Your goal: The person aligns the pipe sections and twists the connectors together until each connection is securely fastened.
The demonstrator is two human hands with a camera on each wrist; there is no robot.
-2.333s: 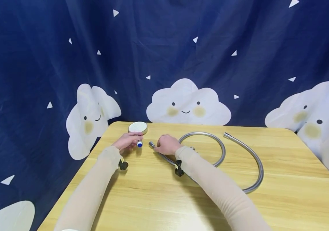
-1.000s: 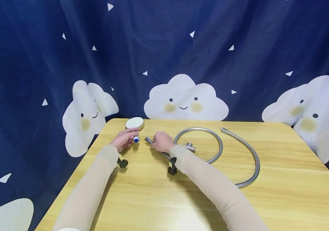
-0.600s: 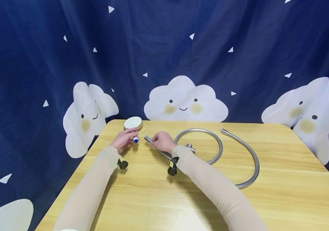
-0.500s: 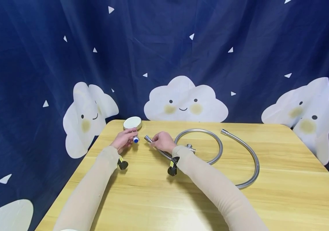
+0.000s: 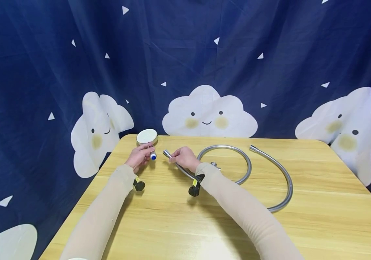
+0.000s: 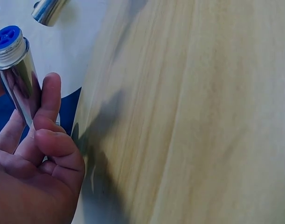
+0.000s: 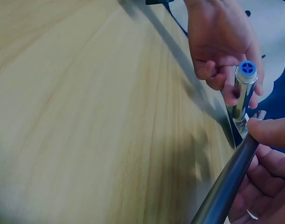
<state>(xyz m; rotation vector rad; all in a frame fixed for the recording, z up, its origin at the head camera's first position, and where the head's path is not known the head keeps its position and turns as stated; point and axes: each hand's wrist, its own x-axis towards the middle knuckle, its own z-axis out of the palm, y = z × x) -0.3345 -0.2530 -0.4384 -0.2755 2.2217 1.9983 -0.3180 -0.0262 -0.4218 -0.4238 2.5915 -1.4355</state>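
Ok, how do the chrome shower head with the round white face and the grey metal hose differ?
The shower head has a straight handle; the hose bends in broad curves. The left hand holds the shower head, the right hand the hose. The shower head's free end shows a blue insert; the hose's held end has a silver fitting. Both look metallic.

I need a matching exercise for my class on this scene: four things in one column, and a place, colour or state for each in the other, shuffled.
Column one
1. Shower head
2. Hose
3. Small metal fitting
4. Curtain

Column two
A. Dark blue with white clouds
B. Lying on the tabletop, inside the hose's curve
C. Held in the left hand
D. Pinched near one end by the right hand

Right pairs: 1-C, 2-D, 3-B, 4-A
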